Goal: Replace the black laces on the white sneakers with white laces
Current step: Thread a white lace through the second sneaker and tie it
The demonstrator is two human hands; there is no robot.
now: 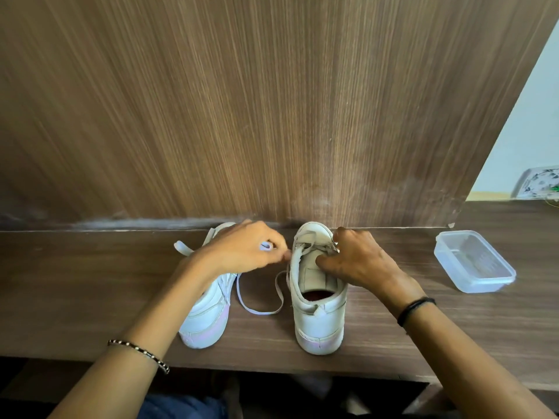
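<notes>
Two white sneakers stand on the wooden shelf (90, 291), toes toward the back panel. The left sneaker (208, 316) lies partly under my left forearm. The right sneaker (317, 313) is partly laced with a white lace (260, 309), whose loose loop trails on the shelf between the shoes. My left hand (245, 249) pinches the white lace beside the right sneaker's eyelets. My right hand (357, 261) grips the right sneaker's upper, thumb on the tongue, fingers at the lacing near the toe. No black lace is visible.
A clear plastic container (475, 261) with no lid sits on the shelf at the right. A brown wood panel (272, 116) rises directly behind the shoes. Another white lace end (183, 247) lies left of the left sneaker.
</notes>
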